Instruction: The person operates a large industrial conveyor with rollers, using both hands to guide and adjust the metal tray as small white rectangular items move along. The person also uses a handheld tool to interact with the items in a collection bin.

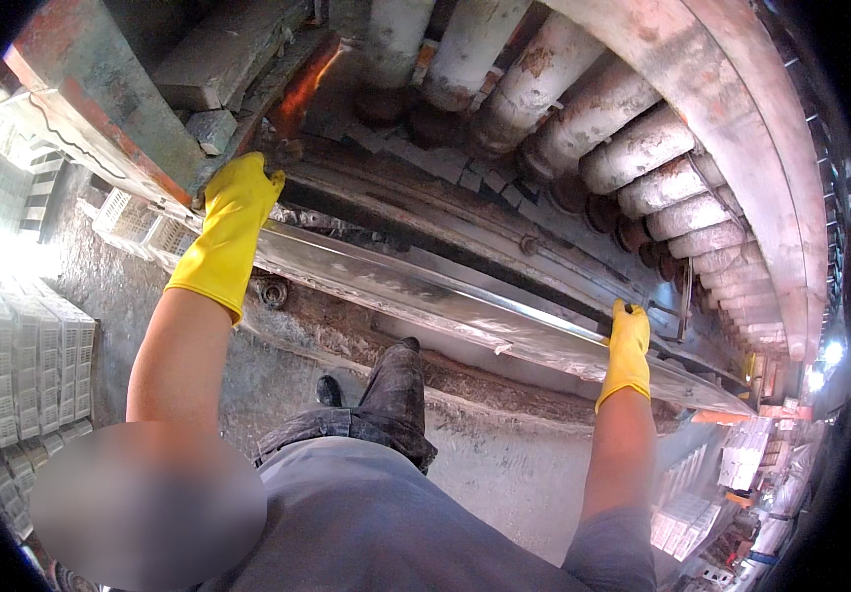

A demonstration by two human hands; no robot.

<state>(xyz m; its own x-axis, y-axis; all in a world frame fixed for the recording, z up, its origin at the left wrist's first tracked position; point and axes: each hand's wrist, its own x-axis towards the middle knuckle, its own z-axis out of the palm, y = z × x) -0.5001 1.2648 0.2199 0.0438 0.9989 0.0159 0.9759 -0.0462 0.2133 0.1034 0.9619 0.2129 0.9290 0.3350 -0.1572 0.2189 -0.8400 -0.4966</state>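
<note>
Both my hands wear yellow rubber gloves and reach to the near side of a long machine. My left hand is at its left end, fingers bent beside the rusty frame post; what they grip is hidden. Farther right, my right hand is closed at the shiny metal edge, and its fingers hide what is in them. A long dark bar runs between the two hands, just beyond that edge. I cannot tell whether either hand holds the bar.
Several thick, stained cylinders stand in a row beneath a curved pale beam. An orange glow shows near the left end. Stacked white crates stand at left. My legs are against the worn concrete below the machine.
</note>
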